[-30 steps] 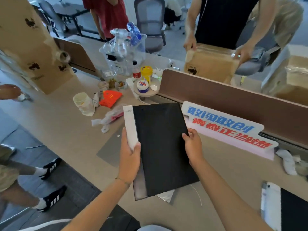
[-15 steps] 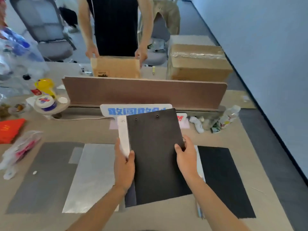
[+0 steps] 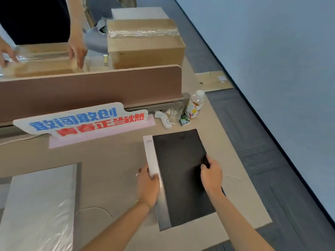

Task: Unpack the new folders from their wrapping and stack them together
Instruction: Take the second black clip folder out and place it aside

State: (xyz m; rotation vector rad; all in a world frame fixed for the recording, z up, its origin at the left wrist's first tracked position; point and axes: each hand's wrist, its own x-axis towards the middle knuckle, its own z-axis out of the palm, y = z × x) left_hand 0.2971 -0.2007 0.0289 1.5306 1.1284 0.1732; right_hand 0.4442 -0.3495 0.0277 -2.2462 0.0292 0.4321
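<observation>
A black folder [image 3: 181, 171] with a white spine strip lies flat at the right end of the desk [image 3: 116, 160], seemingly on top of another black folder whose edge shows below it. My left hand [image 3: 147, 185] grips the white spine edge. My right hand [image 3: 211, 175] pinches the folder's right edge. A folder still in clear shiny wrapping [image 3: 38, 207] lies at the lower left of the desk.
A printed sign [image 3: 81, 120] leans on the brown divider [image 3: 90, 87]. A bottle [image 3: 194, 104], a glass and small items stand at the divider's right end. Beyond it, a taped cardboard box [image 3: 145, 42] and another person's hands on an open box [image 3: 43, 60]. The desk's right edge is close.
I carried the black folder from the left of the desk to the right end and brought it down flat over the black folder lying there. My view swung right with it.
</observation>
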